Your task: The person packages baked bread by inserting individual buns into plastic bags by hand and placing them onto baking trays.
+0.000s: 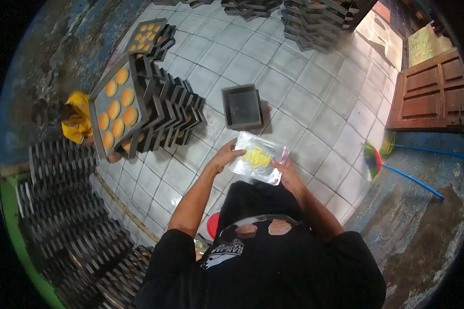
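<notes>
My left hand (227, 156) grips the left edge of a flat stack of clear plastic bags (259, 158) with yellow print, its thumb on top. On the right edge of the same stack, my right hand (288, 174) is closed, thumb also on top. The bags lie roughly level in front of my body. Just beyond them, a dark square tray (242, 107) rests on the tiled floor. To the left, round golden buns (113, 109) sit in rows on the top tray of a tall, staggered stack (167, 105).
A person in a yellow shirt (77, 117) is behind the bun stack. Dark trays (77, 216) are piled at lower left, more (314, 23) at the top. A broom (379, 158) with a blue handle lies right, near a wooden door (432, 92). Something red (213, 225) is beside me.
</notes>
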Tool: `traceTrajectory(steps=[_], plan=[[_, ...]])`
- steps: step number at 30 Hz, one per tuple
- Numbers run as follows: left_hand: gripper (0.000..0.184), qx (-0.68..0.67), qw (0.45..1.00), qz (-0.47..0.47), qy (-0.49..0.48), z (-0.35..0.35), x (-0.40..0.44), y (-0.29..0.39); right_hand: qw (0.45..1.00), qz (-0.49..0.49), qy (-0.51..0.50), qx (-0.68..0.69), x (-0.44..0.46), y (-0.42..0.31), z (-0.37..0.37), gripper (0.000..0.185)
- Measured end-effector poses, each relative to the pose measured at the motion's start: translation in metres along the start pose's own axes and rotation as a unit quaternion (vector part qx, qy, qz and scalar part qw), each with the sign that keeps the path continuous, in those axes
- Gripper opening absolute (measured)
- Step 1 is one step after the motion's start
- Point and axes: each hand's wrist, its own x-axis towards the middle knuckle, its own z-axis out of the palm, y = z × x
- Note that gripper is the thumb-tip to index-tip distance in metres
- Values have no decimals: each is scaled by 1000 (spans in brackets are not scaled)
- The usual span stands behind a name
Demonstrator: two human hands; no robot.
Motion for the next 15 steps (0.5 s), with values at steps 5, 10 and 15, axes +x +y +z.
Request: traceTrajectory(steps=[5,10,15], plan=[[63,135,989,-43,-34,-60,94,63,991,35,52,114,69,18,41,59],[82,248,959,-44,-132,-115,194,96,966,20,126,223,153,44,83,64],[87,350,910,-10,-223,-152,272,133,942,-45,138,302,221,53,123,60]])
